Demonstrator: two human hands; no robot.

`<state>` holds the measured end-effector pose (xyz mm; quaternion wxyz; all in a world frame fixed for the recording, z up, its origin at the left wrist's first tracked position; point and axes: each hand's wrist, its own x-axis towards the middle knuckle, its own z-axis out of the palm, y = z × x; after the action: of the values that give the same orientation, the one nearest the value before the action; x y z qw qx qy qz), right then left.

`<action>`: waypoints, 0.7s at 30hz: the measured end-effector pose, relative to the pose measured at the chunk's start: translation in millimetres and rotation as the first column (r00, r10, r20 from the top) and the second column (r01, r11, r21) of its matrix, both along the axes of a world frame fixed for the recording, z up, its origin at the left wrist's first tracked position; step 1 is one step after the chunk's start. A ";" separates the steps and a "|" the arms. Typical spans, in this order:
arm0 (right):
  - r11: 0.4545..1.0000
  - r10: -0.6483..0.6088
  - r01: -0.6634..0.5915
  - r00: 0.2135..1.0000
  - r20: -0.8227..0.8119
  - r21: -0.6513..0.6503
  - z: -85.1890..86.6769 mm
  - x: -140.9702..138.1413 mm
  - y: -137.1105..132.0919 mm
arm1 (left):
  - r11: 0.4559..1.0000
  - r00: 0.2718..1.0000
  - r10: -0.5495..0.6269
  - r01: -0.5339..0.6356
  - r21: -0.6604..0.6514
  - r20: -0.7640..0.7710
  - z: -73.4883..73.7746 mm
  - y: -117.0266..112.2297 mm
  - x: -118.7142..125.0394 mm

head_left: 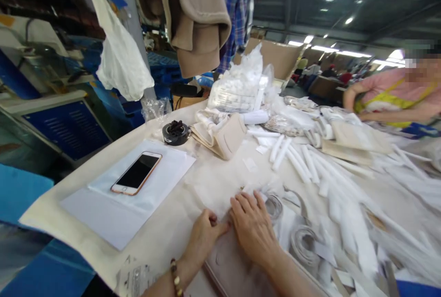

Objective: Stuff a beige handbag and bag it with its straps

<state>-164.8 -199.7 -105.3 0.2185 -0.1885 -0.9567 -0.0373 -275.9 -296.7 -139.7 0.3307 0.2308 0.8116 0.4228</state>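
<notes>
Near edge of the table (pixel 161 237): my left hand (pixel 203 237), fingers curled together, knuckles on a beige fabric piece (pixel 230 265) — clamped on nothing I can make out. My right hand (pixel 253 228) lies flat beside it, fingers slightly apart, pressing the same piece. Left edge: phone (pixel 137 173) on white sheets (pixel 131 196). Far side: black tape roll (pixel 176 132), folded beige cloth (pixel 222 137), bag of white items (pixel 237 86). Right — scattered white strips (pixel 310 164); another person (pixel 396 97).

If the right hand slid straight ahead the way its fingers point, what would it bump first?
Probably the thin white fabric sheet spread just past the right hand fingertips; farther on lies the beige folded piece. Depth is hard to judge.
</notes>
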 end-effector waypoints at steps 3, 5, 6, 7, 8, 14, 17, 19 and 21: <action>0.992 0.033 -0.025 0.998 -0.061 0.124 -6.3 35.4 -24.5 | 1.000 0.997 0.005 -0.004 0.013 -0.081 -4.9 0.8 -0.1; 0.983 0.004 0.009 0.997 -0.072 0.185 -16.3 52.7 -34.4 | 0.999 0.986 0.011 -0.006 0.033 -0.164 -8.4 -0.6 1.8; 0.979 -0.013 0.029 0.997 -0.078 0.202 -21.6 58.3 -36.7 | 0.999 0.977 0.009 0.001 0.044 -0.214 -9.1 -2.4 2.1; 0.978 -0.024 0.038 0.997 -0.071 0.207 -26.3 62.1 -37.4 | 0.998 0.963 0.000 0.016 0.055 -0.269 -8.8 -5.1 1.4; 0.978 -0.031 0.041 0.998 -0.053 0.205 -30.0 64.3 -36.9 | 0.997 0.944 -0.016 0.041 0.069 -0.330 -7.4 -8.6 -0.7; 0.983 -0.024 0.014 0.998 0.051 0.183 -34.6 65.5 -32.1 | 0.878 0.649 -0.309 0.476 0.053 -0.695 9.4 -28.0 -32.0; 0.988 -0.019 0.017 1.000 0.014 0.152 -34.8 65.2 -32.7 | 0.763 0.468 -0.479 0.640 -0.089 -0.742 11.7 -18.7 -42.1; 0.985 -0.023 0.021 1.000 0.014 0.173 -34.8 65.0 -33.0 | 0.700 0.381 -0.569 0.690 -0.186 -0.729 12.8 -5.2 -46.2; 0.975 -0.031 0.024 0.999 0.032 0.222 -34.3 64.9 -33.1 | 0.656 0.329 -0.641 0.703 -0.273 -0.693 15.6 10.1 -51.3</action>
<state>-99.9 -232.9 -139.6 0.2206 -0.1755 -0.9477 -0.1500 -327.3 -286.6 -124.1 0.1051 0.7074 0.6837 0.1452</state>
